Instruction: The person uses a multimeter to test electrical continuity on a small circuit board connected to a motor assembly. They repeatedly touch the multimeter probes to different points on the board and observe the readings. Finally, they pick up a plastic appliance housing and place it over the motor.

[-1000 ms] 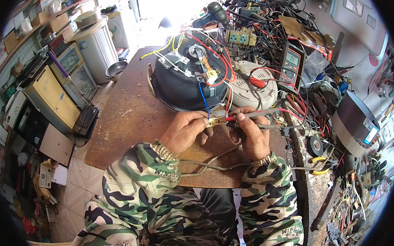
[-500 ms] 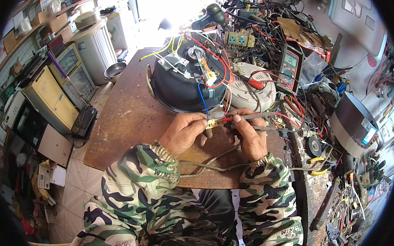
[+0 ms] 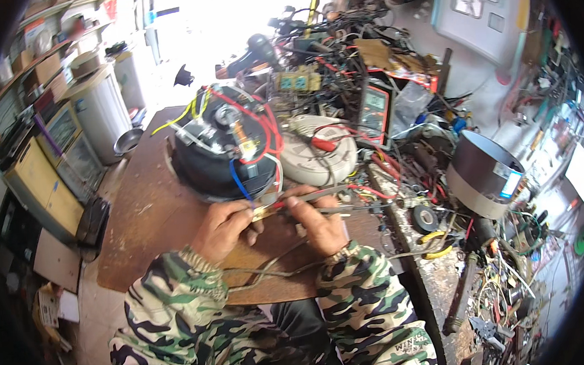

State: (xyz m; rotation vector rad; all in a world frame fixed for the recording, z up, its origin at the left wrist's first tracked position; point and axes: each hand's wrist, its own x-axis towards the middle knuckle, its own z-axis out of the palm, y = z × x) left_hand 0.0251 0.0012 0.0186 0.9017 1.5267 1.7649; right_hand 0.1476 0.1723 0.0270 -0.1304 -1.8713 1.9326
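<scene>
Left hand (image 3: 222,228) pinches small brass part (image 3: 262,213) on blue wire (image 3: 240,183); right hand (image 3: 320,222) grips thin tool (image 3: 319,195), long axis left-right, tip at part.

My left hand (image 3: 222,228) pinches a small brass terminal (image 3: 262,213) on a blue wire (image 3: 240,183) from the upturned black appliance base (image 3: 220,153); my right hand (image 3: 318,222) holds a soldering iron (image 3: 336,193) against it, above the wooden board (image 3: 154,218).
</scene>
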